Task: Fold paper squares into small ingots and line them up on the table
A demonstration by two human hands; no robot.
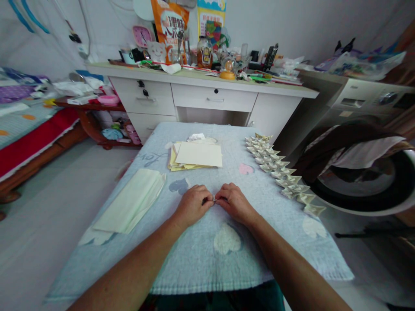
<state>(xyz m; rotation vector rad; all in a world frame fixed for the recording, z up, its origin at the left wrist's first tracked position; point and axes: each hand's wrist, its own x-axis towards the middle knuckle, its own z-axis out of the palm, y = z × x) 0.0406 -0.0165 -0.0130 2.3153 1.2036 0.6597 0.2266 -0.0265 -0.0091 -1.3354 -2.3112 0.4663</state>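
My left hand [193,204] and my right hand [236,204] meet over the middle of the cloth-covered table. Both are closed, thumbs and fingertips pinching a small pale piece of paper [214,200] that is mostly hidden between them. Just beyond my hands lies a stack of cream and yellow paper sheets [199,154]. To the left rests a pile of long pale green sheets [131,201]. Along the right side runs a slanting row of several folded paper pieces [272,166] with pointed ends, set close together.
A light blue cloth [201,255] with heart patterns covers the table. Behind it stands a white desk [214,95] crowded with a jar [205,52], an orange bag [170,32] and other items. A washing machine [359,97] with laundry in its open door is at right, a bed [39,134] at left.
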